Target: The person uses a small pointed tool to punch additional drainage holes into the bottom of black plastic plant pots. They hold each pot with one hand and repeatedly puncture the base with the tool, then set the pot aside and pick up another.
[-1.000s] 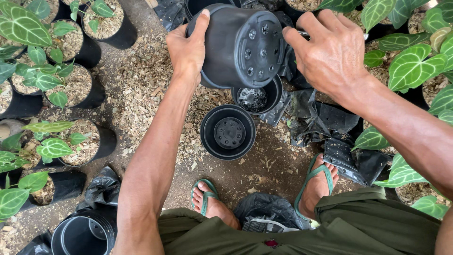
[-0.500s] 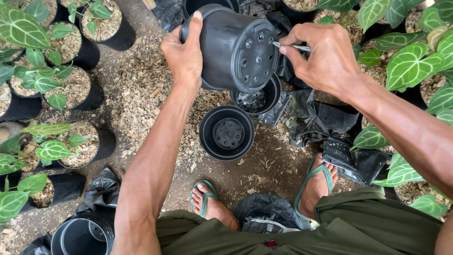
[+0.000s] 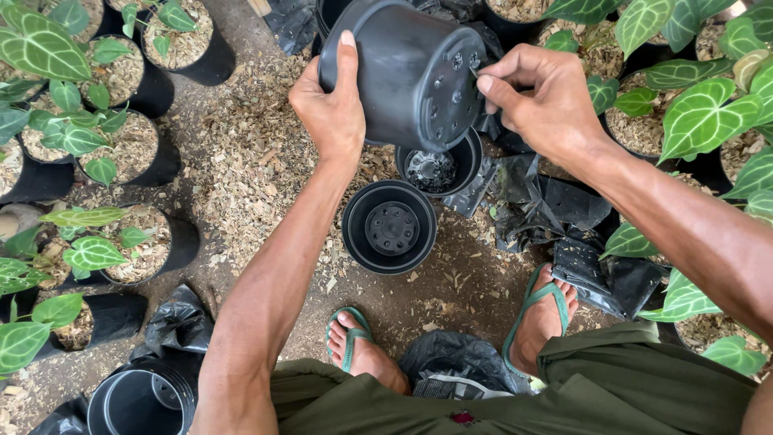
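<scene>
My left hand grips the side of a black plastic pot, held tilted with its perforated bottom facing me. My right hand is pinched on a thin metal tool, whose tip touches a drain hole in the pot's base. Below the held pot, two empty black pots stand on the ground: a nearer one and a smaller one behind it.
Potted plants with green veined leaves line the left, and more fill the right. Crumpled black plastic bags lie at right. Another empty black pot sits at the bottom left. My sandalled feet rest on wood-chip ground.
My right hand has gone from spread open on the pot's base to pinching a thin tool against a drain hole. The left hand keeps hold of the pot, tilted slightly more.
</scene>
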